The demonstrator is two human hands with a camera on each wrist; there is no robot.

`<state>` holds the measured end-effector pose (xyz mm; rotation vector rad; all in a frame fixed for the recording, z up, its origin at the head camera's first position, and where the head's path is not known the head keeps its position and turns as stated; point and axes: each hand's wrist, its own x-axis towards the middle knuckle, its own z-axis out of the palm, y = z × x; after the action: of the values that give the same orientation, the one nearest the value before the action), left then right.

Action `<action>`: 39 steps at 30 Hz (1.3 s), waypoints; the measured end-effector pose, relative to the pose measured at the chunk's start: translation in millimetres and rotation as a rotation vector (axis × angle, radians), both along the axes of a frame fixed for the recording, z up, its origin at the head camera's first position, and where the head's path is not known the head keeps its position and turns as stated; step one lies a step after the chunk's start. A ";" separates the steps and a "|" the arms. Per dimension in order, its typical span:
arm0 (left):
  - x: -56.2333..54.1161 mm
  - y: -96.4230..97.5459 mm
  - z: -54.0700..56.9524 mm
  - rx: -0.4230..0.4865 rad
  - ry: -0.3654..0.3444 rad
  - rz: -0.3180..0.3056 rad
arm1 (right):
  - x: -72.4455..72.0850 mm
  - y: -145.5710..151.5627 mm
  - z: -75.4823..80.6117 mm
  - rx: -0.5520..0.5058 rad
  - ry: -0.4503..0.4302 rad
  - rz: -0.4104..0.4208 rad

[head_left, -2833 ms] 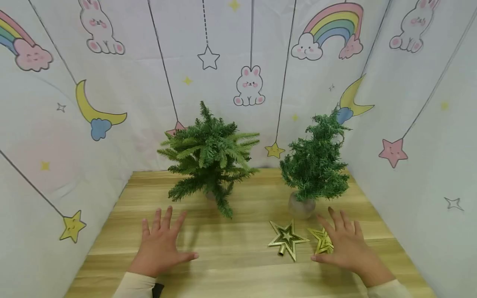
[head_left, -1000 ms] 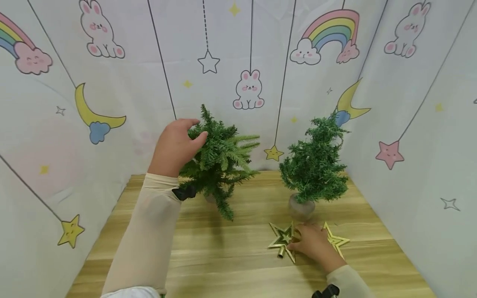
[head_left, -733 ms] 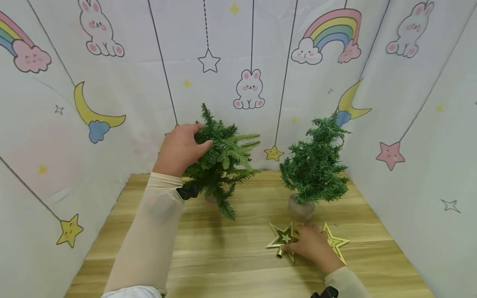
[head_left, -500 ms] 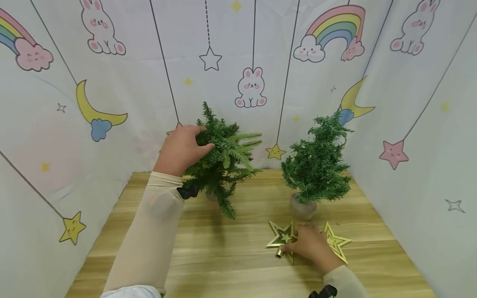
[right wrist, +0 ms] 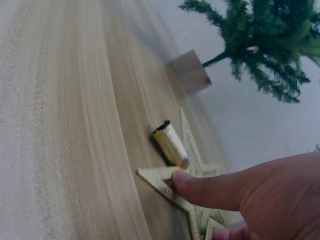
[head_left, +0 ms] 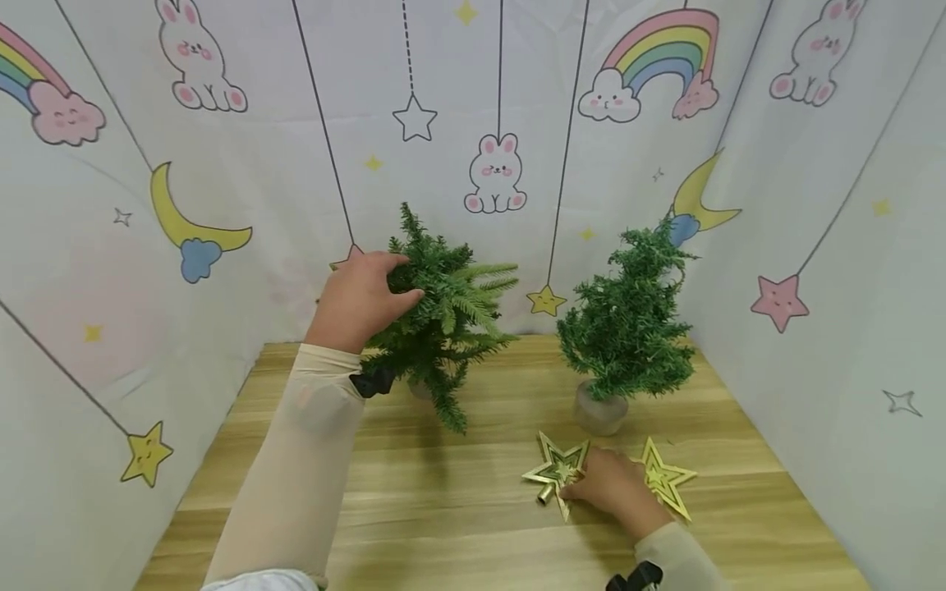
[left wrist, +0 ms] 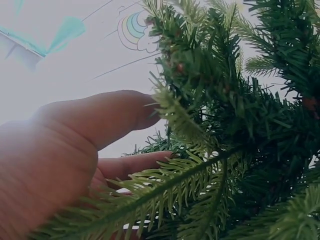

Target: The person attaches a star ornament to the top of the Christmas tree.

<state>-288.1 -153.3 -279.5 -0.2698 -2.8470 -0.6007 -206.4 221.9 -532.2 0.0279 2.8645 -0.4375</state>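
A bushy artificial Christmas tree [head_left: 443, 287] stands at the left centre. My left hand [head_left: 358, 300] is at its upper left side, index finger and thumb apart among the branches. In the left wrist view, the thumb [left wrist: 120, 112] touches a pale green branch tip and a finger reaches in below it. My right hand [head_left: 617, 486] is low over the table, pinching a gold star tree topper [head_left: 550, 469] by its right side. The right wrist view shows the thumb [right wrist: 207, 190] on the star's face near its short socket tube [right wrist: 171, 145]; the other fingertips are mostly hidden.
A second gold star [head_left: 668, 480] lies just right of my right hand, partly covered by it. Behind them a darker green small tree [head_left: 628, 320] stands on a round base [head_left: 600, 408]. White printed cloth walls [head_left: 310, 164] enclose the wooden table [head_left: 473, 542].
My left hand has gone up to the left tree and stays there. The right hand has moved to the left star, gripped it, and lately turned it and shifted it slightly left.
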 end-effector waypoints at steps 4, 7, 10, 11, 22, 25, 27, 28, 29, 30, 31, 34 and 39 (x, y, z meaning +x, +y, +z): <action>2.6 -4.3 -1.5 -0.012 0.001 0.010 | 2.5 -1.9 -4.6 0.002 0.049 0.040; 3.8 -6.4 -2.9 -0.016 -0.002 0.012 | 4.4 -1.0 -7.6 -0.078 0.069 0.023; 4.6 -8.3 -4.0 -0.013 -0.001 0.012 | 5.1 1.1 -8.6 -0.228 0.048 -0.017; 5.1 -8.9 -4.2 -0.012 -0.001 0.014 | 5.1 1.9 -7.9 -0.282 0.047 -0.023; 7.9 -13.5 -2.9 -0.020 0.017 0.011 | 9.6 6.7 45.5 -0.659 0.056 0.064; 7.5 -13.8 -2.5 -0.028 0.023 0.007 | 13.2 7.6 78.8 -0.779 0.092 0.171; 6.9 -13.6 -2.0 -0.030 0.028 0.003 | 16.5 8.2 106.1 -0.856 0.138 0.234; 6.6 -13.5 -1.6 -0.032 0.032 0.000 | 17.3 8.6 120.0 -0.895 0.171 0.261; 6.2 -13.3 -1.4 -0.033 0.035 -0.003 | 18.3 8.9 135.0 -0.921 0.212 0.285; 5.6 -13.1 -0.9 -0.037 0.041 -0.008 | 18.3 9.3 149.6 -0.935 0.259 0.299; 5.1 -12.8 -0.5 -0.040 0.046 -0.014 | 17.7 10.0 164.9 -0.930 0.309 0.309; 3.7 -11.3 0.7 -0.048 0.061 -0.033 | 9.9 11.3 208.4 -0.876 0.449 0.314; 3.4 -8.1 0.3 -0.060 0.079 -0.062 | -17.4 0.8 275.0 -0.760 0.597 0.314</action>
<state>-284.7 -161.5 -279.2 -0.3842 -2.7929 -0.5059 -223.8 222.8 -257.2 -0.7865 2.9174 -1.6435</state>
